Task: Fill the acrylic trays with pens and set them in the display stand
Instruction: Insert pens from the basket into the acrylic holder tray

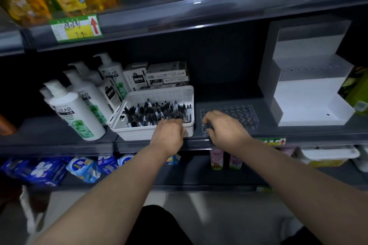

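Your left hand (169, 131) is down in the front right corner of the white basket (159, 93), fingers curled in among the pens (155, 111). The back of the hand hides the fingertips, so I cannot tell whether you have one gripped yet. Your right hand (223, 127) sits over the front left corner of the acrylic tray (245, 115), fingers bent round something small and dark. It may be a pen, but whether it is truly pinched cannot be made out.

The basket and tray stand side by side near the front edge of the shelf (229, 97), basket to the left, close but apart. The pens lie heaped, long axes running mostly front to back. The tray's long side follows the shelf edge and its holes face up, so I judge each pen must be turned on end before it goes in. Your left hand is nearer the pens and your right nearer the holes, so passing pens from left to right looks natural.

The display stand (310, 101) waits at the right end of the shelf, just beyond the tray, with no tray in it
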